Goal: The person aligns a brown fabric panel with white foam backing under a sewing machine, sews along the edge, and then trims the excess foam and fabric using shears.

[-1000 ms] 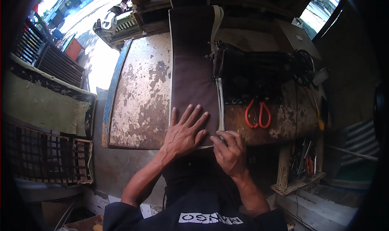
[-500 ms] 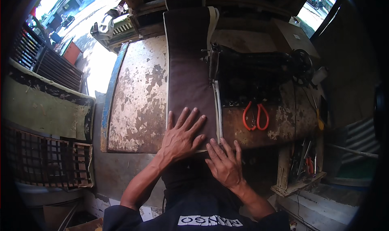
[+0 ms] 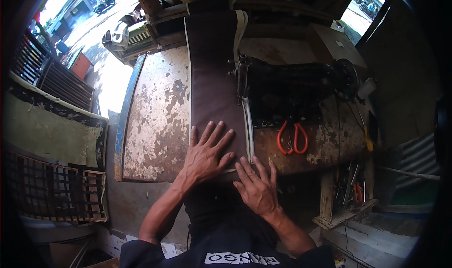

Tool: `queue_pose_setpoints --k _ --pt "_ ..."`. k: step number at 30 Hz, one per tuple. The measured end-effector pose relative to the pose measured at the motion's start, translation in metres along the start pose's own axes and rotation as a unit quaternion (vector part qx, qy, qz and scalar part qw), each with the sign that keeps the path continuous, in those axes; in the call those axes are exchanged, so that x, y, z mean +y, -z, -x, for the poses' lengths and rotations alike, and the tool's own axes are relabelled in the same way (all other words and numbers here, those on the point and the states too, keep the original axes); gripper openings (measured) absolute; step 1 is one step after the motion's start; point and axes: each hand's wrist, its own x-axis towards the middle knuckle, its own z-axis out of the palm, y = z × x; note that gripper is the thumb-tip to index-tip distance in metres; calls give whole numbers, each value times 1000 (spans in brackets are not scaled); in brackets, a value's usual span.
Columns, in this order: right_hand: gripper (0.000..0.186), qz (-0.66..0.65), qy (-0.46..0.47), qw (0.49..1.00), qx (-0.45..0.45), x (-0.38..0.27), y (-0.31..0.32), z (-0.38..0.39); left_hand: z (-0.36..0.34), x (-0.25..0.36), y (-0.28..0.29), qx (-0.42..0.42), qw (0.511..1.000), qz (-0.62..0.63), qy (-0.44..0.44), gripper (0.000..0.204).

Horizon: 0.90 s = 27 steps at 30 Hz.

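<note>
"How far along is the sewing?"

"Partway, I'd judge. The brown cloth (image 3: 214,89) lies lengthwise beside the sewing machine (image 3: 292,77); its far stretch reaches past the needle end, towards twelve o'clock. The nearer stretch looks left to do, but I can't make out stitches. A pale strip (image 3: 248,131) runs along its right edge."

"And the hands?"

"The left hand (image 3: 205,157) is flat on the cloth, fingers spread. The right hand (image 3: 259,188) has its fingers apart, tips at the cloth's near right corner; I see no grip."

"Any room?"

"Most at nine o'clock from the cloth: bare, worn table (image 3: 155,117) out to its blue edge (image 3: 126,122). Orange-handled scissors (image 3: 281,138) lie at one o'clock from the right hand. The front edge is close, at six."
</note>
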Motion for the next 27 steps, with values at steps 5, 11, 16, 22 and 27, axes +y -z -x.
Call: queue_pose_setpoints --k 5,11,16,22,27 --pt "55 10 3 1000 -10 5 -1 -9 -8 -6 1 8 1000 5 -3 67" --pt "54 21 -1 1000 -13 10 -5 -20 -21 -14 3 -5 1000 4 1 68" --pt "55 23 9 1000 -19 13 -9 -30 -31 -22 3 -2 1000 9 4 69" --pt "58 23 4 999 -25 18 -12 -44 -44 -32 3 5 1000 1 -3 69" --pt "61 37 -9 998 -41 22 -15 -55 -55 -38 3 -5 1000 1 5 71"
